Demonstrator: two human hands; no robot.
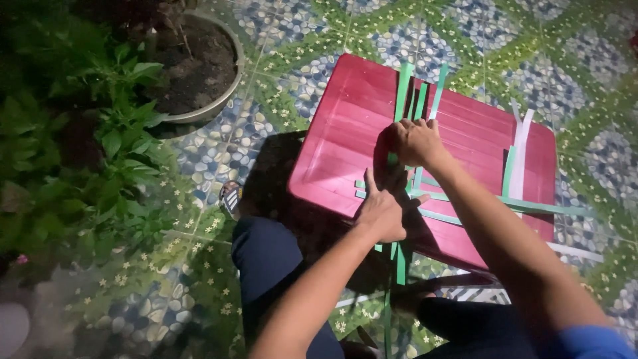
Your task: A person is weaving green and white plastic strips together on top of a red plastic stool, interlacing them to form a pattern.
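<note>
I look down at a low red plastic bench [345,133] standing on a patterned tile floor [465,33], with crossed green paper strips [403,90] laid over its middle and running off its near edge.

What could go wrong: I judge the loose crossing could slide apart. The bench top looks glossy, and several strips hang free past the edge, so a tug on one strip may drag its neighbours out of line or pull one off onto the floor. A hard pull could also crease or tear the thin paper.

My right hand [419,141] is closed in a narrow grip, fingers curled around what looks like one upright green strip where the strips cross. My left hand [382,213] lies mostly flat, thumb raised, pressing the strips down near the bench's near edge; it holds nothing that I can see.

A few spare strips, green and white [520,156], lie apart on the right. A potted plant [199,66] stands to the left.
</note>
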